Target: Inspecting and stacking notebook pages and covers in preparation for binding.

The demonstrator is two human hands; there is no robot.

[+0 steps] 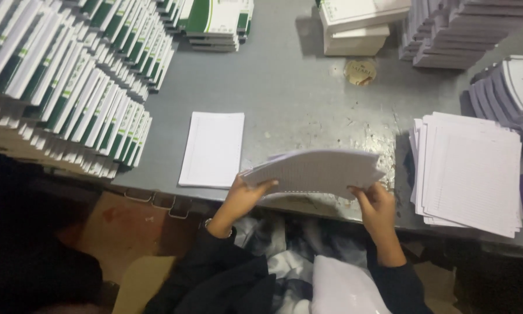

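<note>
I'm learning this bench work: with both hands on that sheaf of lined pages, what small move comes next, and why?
Probably tap the sheaf edge-down on the grey table to square it: the left hand and right hand hold it lifted, and its sheet edges look slightly fanned.

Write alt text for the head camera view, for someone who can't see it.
Seen from above, a person's left hand and right hand hold a bundle of ruled sheets over a grey table. A single white sheet lies to its left, a stack of ruled paper to its right, and rows of green-and-white booklets fill the far left.
</note>
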